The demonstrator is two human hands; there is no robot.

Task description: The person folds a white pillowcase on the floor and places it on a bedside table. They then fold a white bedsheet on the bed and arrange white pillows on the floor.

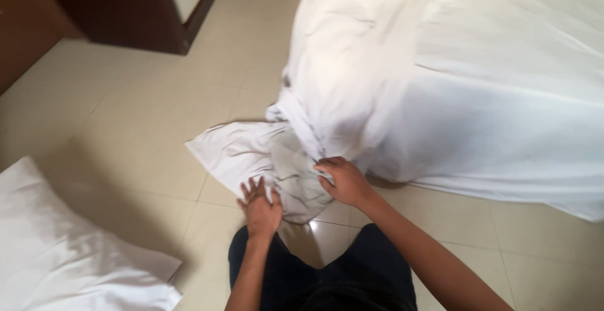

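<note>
a white sheet (440, 84) drapes off the bed onto the tiled floor (126, 122); a pillow (56, 248) lies left. right hand (343, 182) pinches the sheet's bunched corner; left hand (259, 207) rests flat, fingers spread, on it.

Both hands — left hand (260, 207), right hand (343, 182) — grip white sheet (277, 153).

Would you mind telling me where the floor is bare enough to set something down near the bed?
Bare tile lies between the dark wooden cabinet, the white pillow and the trailing bed sheet. More shows lower right, below the sheet's hem. It is crowded where the left hand and right hand meet the bunched sheet.
</note>
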